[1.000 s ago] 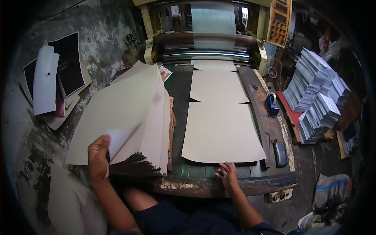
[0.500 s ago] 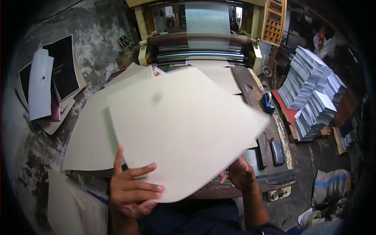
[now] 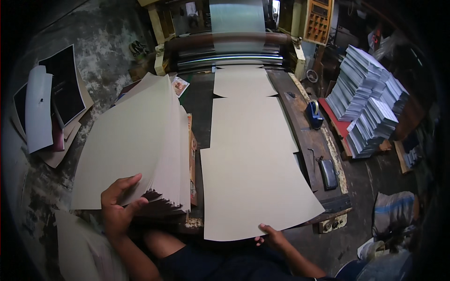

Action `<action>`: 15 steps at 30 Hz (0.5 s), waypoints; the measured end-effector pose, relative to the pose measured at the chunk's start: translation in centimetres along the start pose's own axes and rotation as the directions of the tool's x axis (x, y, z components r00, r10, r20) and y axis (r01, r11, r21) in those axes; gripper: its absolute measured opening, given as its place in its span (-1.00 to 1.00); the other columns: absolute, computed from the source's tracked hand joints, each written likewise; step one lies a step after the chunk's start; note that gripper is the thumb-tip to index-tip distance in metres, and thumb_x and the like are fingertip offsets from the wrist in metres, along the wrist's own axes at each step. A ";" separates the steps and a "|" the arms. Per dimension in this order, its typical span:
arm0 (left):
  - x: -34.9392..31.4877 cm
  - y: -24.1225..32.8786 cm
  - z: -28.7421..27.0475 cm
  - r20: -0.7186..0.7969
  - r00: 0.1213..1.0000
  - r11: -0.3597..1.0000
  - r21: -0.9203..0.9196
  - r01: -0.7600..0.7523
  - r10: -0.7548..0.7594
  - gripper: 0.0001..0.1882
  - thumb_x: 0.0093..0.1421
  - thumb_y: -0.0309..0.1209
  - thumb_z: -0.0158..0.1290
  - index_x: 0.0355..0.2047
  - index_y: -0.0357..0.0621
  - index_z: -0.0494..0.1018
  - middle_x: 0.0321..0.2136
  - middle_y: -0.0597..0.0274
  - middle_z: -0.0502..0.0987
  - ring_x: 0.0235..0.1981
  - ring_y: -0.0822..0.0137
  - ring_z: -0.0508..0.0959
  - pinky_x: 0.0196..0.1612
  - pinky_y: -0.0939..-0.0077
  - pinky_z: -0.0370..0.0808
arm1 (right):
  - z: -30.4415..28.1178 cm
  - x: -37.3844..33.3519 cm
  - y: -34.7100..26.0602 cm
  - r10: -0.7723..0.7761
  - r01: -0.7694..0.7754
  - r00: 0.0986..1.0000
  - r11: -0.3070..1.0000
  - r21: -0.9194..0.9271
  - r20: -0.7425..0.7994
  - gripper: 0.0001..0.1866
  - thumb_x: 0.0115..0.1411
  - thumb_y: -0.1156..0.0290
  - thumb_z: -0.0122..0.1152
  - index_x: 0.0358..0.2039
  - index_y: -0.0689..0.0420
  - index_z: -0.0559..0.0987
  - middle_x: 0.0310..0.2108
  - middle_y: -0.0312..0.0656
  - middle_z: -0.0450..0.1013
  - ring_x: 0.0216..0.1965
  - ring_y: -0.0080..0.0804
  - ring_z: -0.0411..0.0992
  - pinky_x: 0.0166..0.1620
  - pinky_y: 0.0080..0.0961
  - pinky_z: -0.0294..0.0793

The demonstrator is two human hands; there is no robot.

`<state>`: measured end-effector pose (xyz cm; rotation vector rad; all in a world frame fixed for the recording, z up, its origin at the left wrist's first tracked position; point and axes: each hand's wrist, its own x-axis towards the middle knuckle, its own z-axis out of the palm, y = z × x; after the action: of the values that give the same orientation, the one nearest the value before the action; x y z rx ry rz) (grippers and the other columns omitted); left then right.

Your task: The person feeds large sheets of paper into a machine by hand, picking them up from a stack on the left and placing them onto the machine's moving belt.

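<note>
A large cream sheet of paper (image 3: 253,192) lies on the feed table, its far edge meeting other sheets that lead to the rollers. My right hand (image 3: 273,237) grips its near edge, thumb on top and fingers below. To the left stands a tall stack of cream sheets (image 3: 126,140), fanned along its right side. At the stack's near corner, my left hand (image 3: 119,203) touches the top sheet, with thumb and forefinger spread apart.
A roller machine (image 3: 229,58) with clear film stands at the far end, its control panel (image 3: 318,21) at right. A blue tape dispenser (image 3: 314,114) and dark case (image 3: 329,174) sit on the table's right side. Piled paper bundles (image 3: 361,89) stand right; dark prints (image 3: 70,84) lie left.
The sheet has come down from above the table onto the row of sheets leading to the rollers. My left hand has let go of it and moved left to the stack.
</note>
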<state>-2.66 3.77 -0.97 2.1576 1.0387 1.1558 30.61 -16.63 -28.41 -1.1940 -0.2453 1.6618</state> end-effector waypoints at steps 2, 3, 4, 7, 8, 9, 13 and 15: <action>-0.3 -0.7 0.1 -0.020 0.994 0.988 -0.115 0.107 -0.110 -0.42 -0.07 -0.17 0.39 -0.13 -0.32 0.54 -0.20 0.08 0.61 -0.08 0.28 0.56 0.06 0.41 0.41 | 0.0 -0.6 1.6 0.023 -0.023 1.000 1.000 -0.014 -0.008 -0.58 0.30 0.15 0.10 -0.06 0.27 0.37 -0.35 -0.03 0.44 -0.38 -0.30 0.48 -0.38 -0.34 0.54; -0.3 -0.7 0.0 -0.018 0.993 0.987 -0.115 0.112 -0.114 -0.42 -0.07 -0.17 0.39 -0.13 -0.32 0.54 -0.20 0.08 0.61 -0.08 0.28 0.56 0.06 0.41 0.41 | 0.1 -1.0 2.3 0.049 -0.049 0.999 0.999 -0.004 -0.006 -0.55 0.30 0.13 0.09 -0.04 0.27 0.36 -0.33 0.00 0.46 -0.36 -0.27 0.50 -0.36 -0.32 0.55; -0.3 -0.7 0.0 -0.004 0.989 0.976 -0.161 0.145 -0.148 -0.42 -0.07 -0.17 0.39 -0.14 -0.34 0.54 -0.21 0.08 0.61 -0.08 0.28 0.56 0.07 0.42 0.41 | 0.0 -1.4 2.7 0.073 -0.073 0.997 0.997 0.005 -0.006 -0.53 0.31 0.12 0.08 -0.02 0.28 0.35 -0.30 0.03 0.48 -0.33 -0.25 0.51 -0.34 -0.29 0.56; 0.0 -0.9 0.0 0.023 0.980 0.953 -0.229 0.198 -0.198 -0.44 -0.04 -0.18 0.38 -0.16 -0.37 0.53 -0.21 0.06 0.61 -0.09 0.28 0.57 0.07 0.43 0.41 | -0.3 -2.1 4.0 0.113 -0.113 0.994 0.993 0.032 -0.010 -0.50 0.32 0.09 0.06 0.01 0.29 0.33 -0.29 0.08 0.49 -0.32 -0.20 0.52 -0.33 -0.25 0.56; 0.1 -0.8 -0.1 0.036 0.978 0.946 -0.247 0.209 -0.206 -0.46 -0.02 -0.19 0.37 -0.16 -0.38 0.53 -0.21 0.05 0.61 -0.08 0.27 0.57 0.08 0.43 0.40 | 0.1 -2.3 3.9 0.111 -0.109 0.993 0.993 0.043 -0.045 -0.50 0.33 0.09 0.03 0.01 0.29 0.32 -0.28 0.11 0.49 -0.34 -0.19 0.51 -0.32 -0.23 0.56; 0.2 -0.8 -0.1 0.035 0.978 0.946 -0.247 0.209 -0.207 -0.46 -0.02 -0.19 0.37 -0.16 -0.38 0.53 -0.21 0.05 0.61 -0.08 0.27 0.57 0.08 0.43 0.40 | 0.1 -2.2 3.9 0.111 -0.110 0.993 0.993 0.042 -0.045 -0.50 0.33 0.09 0.03 0.01 0.29 0.32 -0.28 0.11 0.49 -0.34 -0.19 0.51 -0.32 -0.23 0.56; 0.2 -0.2 0.0 0.020 0.968 0.937 -0.250 0.245 -0.248 -0.59 0.19 -0.18 0.19 -0.23 -0.38 0.53 -0.31 0.14 0.59 -0.20 0.39 0.53 -0.02 0.53 0.39 | 0.7 -1.4 3.0 0.069 -0.066 0.997 0.996 0.058 -0.037 -0.50 0.35 0.08 -0.01 0.04 0.29 0.29 -0.26 0.12 0.48 -0.38 -0.24 0.48 -0.29 -0.24 0.55; -0.1 -0.4 0.3 0.008 0.965 0.937 -0.236 0.257 -0.263 -0.60 0.27 -0.17 0.11 -0.29 -0.38 0.52 -0.41 0.22 0.57 -0.30 0.46 0.50 -0.12 0.59 0.39 | 0.9 -0.6 2.2 0.067 -0.064 0.997 0.995 0.083 -0.043 -0.50 0.35 0.08 -0.02 0.04 0.28 0.29 -0.26 0.12 0.48 -0.40 -0.26 0.47 -0.28 -0.24 0.54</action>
<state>-2.62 3.90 -1.45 1.7675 1.0989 1.1184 28.56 -17.78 -29.12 -1.1886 -0.1098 1.6829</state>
